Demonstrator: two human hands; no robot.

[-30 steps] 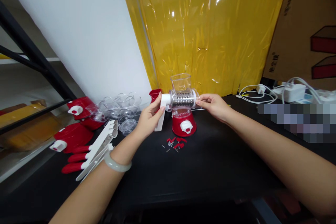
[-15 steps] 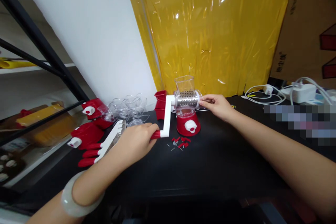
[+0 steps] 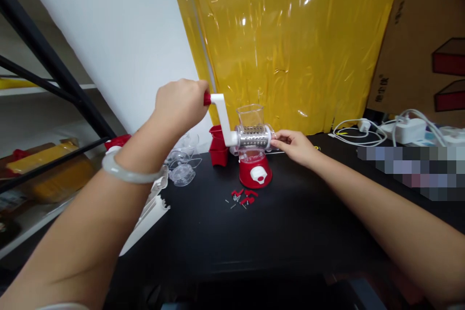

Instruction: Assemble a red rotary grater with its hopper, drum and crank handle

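Note:
A rotary grater [image 3: 253,147] with a red base, a clear hopper and a steel drum stands on the black table [image 3: 298,232]. Its white crank arm [image 3: 222,118] points up and to the left. My left hand [image 3: 180,102] is closed round the crank's red grip, raised above the table. My right hand [image 3: 296,146] pinches the drum's right end, steadying the grater. Small red clips and metal pins [image 3: 241,198] lie on the table just in front of the base.
A red part [image 3: 217,144] stands left of the grater, with clear plastic pieces [image 3: 181,164] and white crank handles [image 3: 148,213] further left. Metal shelving [image 3: 43,121] is at far left. White chargers and cables [image 3: 395,128] lie at back right before a cardboard box [image 3: 425,43]. Yellow film [image 3: 283,38] hangs behind.
My left hand swung the crank from hanging low near the table up to the top of its turn. The right hand stayed on the drum's end.

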